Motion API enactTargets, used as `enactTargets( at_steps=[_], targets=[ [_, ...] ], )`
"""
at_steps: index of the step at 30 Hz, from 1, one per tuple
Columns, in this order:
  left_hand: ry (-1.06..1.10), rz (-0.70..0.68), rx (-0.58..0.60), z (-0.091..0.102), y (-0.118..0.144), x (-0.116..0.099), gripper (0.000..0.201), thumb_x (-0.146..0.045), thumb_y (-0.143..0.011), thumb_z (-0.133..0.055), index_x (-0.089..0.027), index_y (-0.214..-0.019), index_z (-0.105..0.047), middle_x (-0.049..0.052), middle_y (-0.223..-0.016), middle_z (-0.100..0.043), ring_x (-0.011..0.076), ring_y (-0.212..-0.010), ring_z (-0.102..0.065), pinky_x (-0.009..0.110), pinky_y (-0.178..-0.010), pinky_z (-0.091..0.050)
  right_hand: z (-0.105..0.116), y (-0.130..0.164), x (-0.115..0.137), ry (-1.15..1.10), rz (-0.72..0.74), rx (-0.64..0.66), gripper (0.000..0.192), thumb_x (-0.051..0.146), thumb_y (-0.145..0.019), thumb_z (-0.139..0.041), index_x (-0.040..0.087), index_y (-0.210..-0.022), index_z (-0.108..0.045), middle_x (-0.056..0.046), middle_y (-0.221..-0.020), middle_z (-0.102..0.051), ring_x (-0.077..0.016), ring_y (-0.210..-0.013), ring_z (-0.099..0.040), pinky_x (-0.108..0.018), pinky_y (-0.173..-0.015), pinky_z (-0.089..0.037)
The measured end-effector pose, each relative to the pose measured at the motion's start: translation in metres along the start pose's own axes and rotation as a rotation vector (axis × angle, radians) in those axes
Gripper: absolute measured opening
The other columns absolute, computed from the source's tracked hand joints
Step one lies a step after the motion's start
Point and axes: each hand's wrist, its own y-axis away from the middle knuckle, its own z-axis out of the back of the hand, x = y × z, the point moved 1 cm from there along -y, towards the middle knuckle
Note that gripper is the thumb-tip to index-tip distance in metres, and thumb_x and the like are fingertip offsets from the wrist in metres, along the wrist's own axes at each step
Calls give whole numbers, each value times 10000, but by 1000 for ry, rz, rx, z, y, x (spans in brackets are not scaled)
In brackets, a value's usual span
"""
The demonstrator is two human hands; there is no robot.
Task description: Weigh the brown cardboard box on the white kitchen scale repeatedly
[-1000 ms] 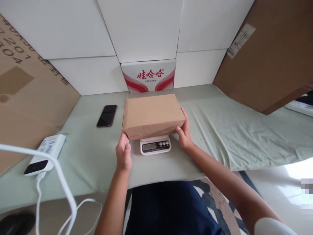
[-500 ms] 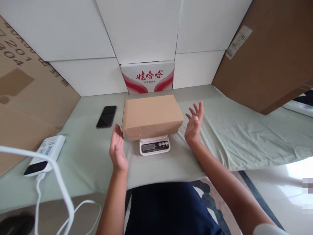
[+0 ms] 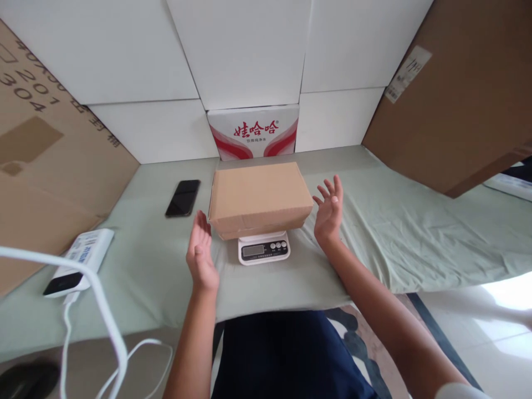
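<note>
Cardboard box (image 3: 260, 198) is sitting flat on the little kitchen scale (image 3: 264, 247), and both hands are off it. Left hand (image 3: 200, 256) hovers just beside the box's near-left corner, right hand (image 3: 328, 211) just off its right end, fingers spread wide, palms facing in, holding nothing. Looks like the weighing step to me, box resting free so the display can settle. Any next move probably calls for a two-sided grip on the short ends. The box overhangs the scale on all sides. Open bench (image 3: 374, 233) right of the right fingers; a phone (image 3: 183, 197) lies beyond the left ones.
</note>
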Motion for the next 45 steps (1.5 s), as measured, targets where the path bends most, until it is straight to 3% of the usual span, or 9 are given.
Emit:
enactTargets(
  at_steps=[8,17,45],
  targets=[
    [16,3,2,0,0,0,748,-678,-933,-484,-232,-1534,-504,103,-1664,-400,314,-1560,-332,418,-1263,-326,0,-3,4,-108,-62,-40,697,642,-865,-379,408,-1521,-366,-69,-1562,-428,-361,-1441,-453,-622,-1127,-390],
    [44,-29,14,2,0,3,705,-649,-943,-506,-248,-1523,-516,86,-1652,-420,298,-1552,-352,410,-1259,-333,-10,3,16,-226,-147,-98,643,640,-807,-498,388,-1396,-547,-33,-1466,-548,-301,-1357,-523,-514,-1115,-410],
    [46,2,15,1,0,2,686,-613,-935,-521,-248,-1516,-528,84,-1650,-425,306,-1545,-366,426,-1258,-334,-10,0,15,-237,-206,-65,568,621,-792,-510,352,-1281,-612,-37,-1320,-608,-259,-1181,-606,-440,-1016,-457]
  ],
)
